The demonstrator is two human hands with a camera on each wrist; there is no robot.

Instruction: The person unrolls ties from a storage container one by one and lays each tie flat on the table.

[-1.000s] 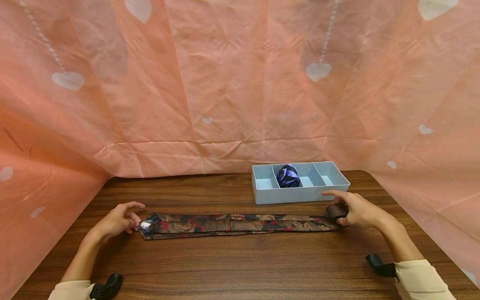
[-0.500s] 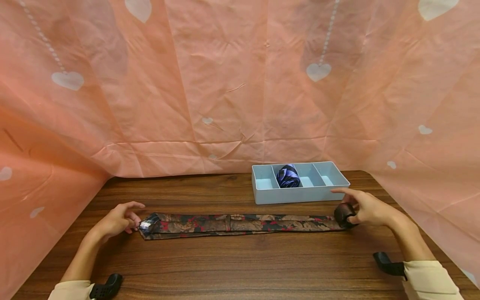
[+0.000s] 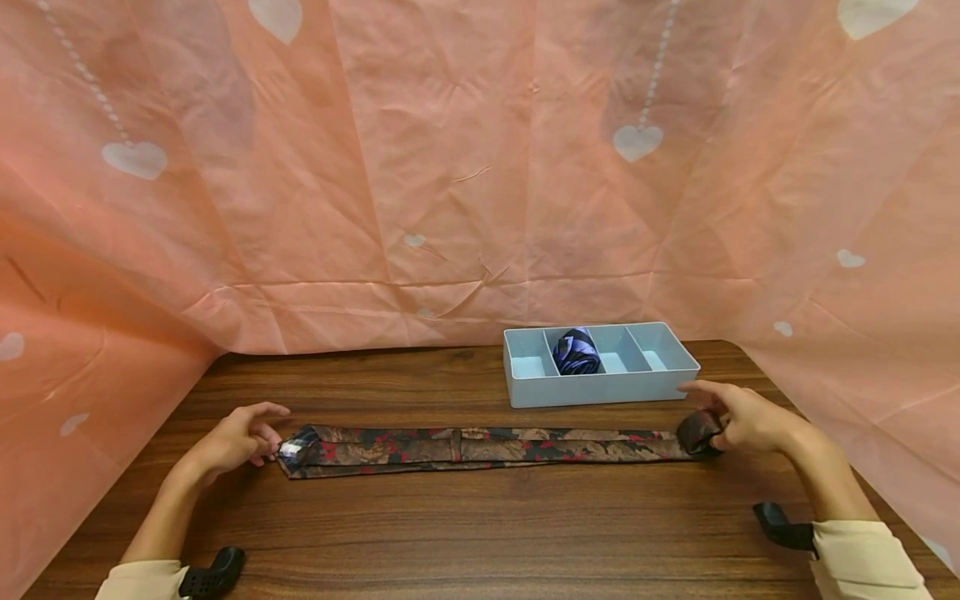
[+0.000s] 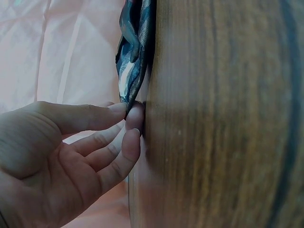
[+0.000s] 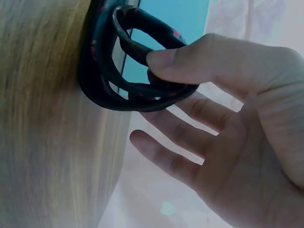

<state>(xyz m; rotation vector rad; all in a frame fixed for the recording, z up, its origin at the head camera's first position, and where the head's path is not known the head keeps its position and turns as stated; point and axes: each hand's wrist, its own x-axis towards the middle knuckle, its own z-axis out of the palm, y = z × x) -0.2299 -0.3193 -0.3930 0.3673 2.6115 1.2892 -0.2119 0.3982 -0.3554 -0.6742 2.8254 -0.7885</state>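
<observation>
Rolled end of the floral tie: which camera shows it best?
The right wrist view: the rolled end shows its loops side-on. The head view shows it small, partly behind the right hand; the left wrist view shows none of it, only the pointed end of the tie in the left hand.

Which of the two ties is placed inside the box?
The blue striped tie, rolled up in the box; the flowered tie lies on the table, held by the left hand and the right hand.

Brown wooden table (image 3: 480,533) (grain showing) | patterned necktie (image 3: 525,450), partly rolled | light-blue divided box (image 3: 600,390)
</observation>
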